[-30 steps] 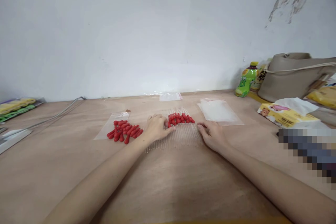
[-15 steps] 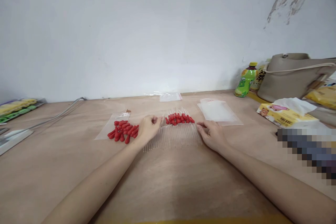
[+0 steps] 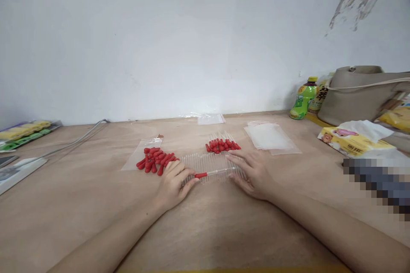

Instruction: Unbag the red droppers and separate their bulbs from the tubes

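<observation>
My left hand (image 3: 174, 183) is closed on the red rubber bulb (image 3: 201, 175) of a dropper, its fingers hiding the bulb's rounded end. From that bulb a clear glass tube (image 3: 221, 171) runs right, lying level above a row of similar clear tubes (image 3: 200, 161). My right hand (image 3: 253, 172) is over the row's right end, thumb and fingers apart around the tube's far tip. Whether it touches the tip I cannot tell. Just behind the row lie droppers with red bulbs (image 3: 222, 145), side by side. A heap of loose red bulbs (image 3: 155, 160) is beside my left hand.
Left of the heap lies a clear plastic bag (image 3: 134, 160). Behind my right hand are stacked clear zip bags (image 3: 269, 136). Farther right stand a green bottle (image 3: 303, 99), a tissue pack (image 3: 355, 140) and a grey bag (image 3: 352, 94). A cable (image 3: 77, 140) crosses the left side.
My left hand has come nearer and now holds a red bulb on a glass tube. My right hand has spread its fingers over the tubes. The view has shifted slightly.
</observation>
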### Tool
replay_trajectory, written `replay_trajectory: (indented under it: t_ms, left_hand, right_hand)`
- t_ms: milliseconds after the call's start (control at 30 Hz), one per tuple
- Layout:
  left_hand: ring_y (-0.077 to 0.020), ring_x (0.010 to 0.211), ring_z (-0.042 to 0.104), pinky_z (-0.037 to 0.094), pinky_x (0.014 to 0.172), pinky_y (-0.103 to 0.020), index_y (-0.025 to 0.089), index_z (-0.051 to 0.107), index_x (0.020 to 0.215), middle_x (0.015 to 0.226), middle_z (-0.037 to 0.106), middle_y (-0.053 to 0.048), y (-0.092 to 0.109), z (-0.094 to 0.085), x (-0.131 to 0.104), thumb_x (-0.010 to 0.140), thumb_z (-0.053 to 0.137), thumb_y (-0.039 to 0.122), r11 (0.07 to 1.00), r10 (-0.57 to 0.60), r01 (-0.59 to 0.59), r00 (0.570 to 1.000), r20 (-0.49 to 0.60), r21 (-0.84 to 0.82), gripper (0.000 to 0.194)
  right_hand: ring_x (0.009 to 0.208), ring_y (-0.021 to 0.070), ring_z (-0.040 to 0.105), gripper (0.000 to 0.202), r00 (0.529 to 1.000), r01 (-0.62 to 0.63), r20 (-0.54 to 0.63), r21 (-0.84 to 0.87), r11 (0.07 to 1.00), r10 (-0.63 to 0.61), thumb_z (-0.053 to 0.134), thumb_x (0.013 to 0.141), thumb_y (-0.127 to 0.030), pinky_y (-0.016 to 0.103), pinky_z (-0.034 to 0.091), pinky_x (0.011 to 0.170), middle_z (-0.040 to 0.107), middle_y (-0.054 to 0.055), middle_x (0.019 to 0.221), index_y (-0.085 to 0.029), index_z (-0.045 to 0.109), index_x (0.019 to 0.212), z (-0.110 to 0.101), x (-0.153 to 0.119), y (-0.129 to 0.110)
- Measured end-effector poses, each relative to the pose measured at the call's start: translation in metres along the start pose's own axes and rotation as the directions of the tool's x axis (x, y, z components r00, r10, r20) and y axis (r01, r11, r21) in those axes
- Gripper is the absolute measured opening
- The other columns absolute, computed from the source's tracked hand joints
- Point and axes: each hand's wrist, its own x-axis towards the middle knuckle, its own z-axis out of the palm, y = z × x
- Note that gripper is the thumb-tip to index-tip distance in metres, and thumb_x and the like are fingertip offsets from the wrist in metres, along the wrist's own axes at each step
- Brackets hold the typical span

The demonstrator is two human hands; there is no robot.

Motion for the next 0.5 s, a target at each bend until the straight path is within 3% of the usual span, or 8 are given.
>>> replay_trajectory:
  t_ms: [133,333,500]
  left_hand:
    - [-0.0153,0.07,0.049,0.035,0.067,-0.031,0.02,0.06,0.083,0.073,0.06,-0.002,0.0,0.005,0.001,0.08,0.055,0.027,0.997,0.075,-0.075,0.997,0.006,-0.008,0.009]
    - [-0.0159,0.073,0.052,0.037,0.07,-0.032,0.02,0.06,0.087,0.076,0.061,-0.003,0.002,0.005,0.001,0.078,0.057,0.026,0.995,0.096,-0.097,0.995,-0.02,-0.013,0.01]
    - [-0.023,0.102,0.051,0.039,0.086,-0.038,0.018,0.053,0.112,0.109,0.058,-0.01,0.015,0.006,0.01,0.073,0.062,0.037,0.986,0.164,-0.163,0.986,0.028,-0.047,0.043]
  right_hand:
    - [0.111,0.0236,0.047,0.035,0.987,0.132,0.091,-0.018,0.991,-0.129,0.053,0.081,-0.035,0.045,0.033,0.097,0.058,0.009,0.113,-0.019,0.054,0.112,0.005,0.004,-0.012]
    - [0.101,0.0191,0.052,0.018,0.985,0.144,0.098,0.009,0.99,-0.144,0.05,0.084,-0.025,0.044,0.03,0.099,0.066,0.002,0.096,-0.022,0.061,0.096,0.015,0.007,-0.017]
    - [0.098,0.018,0.054,0.017,0.986,0.133,0.094,0.053,0.99,-0.138,0.049,0.084,-0.023,0.045,0.029,0.099,0.067,0.0,0.092,-0.022,0.061,0.097,0.019,0.006,-0.019]
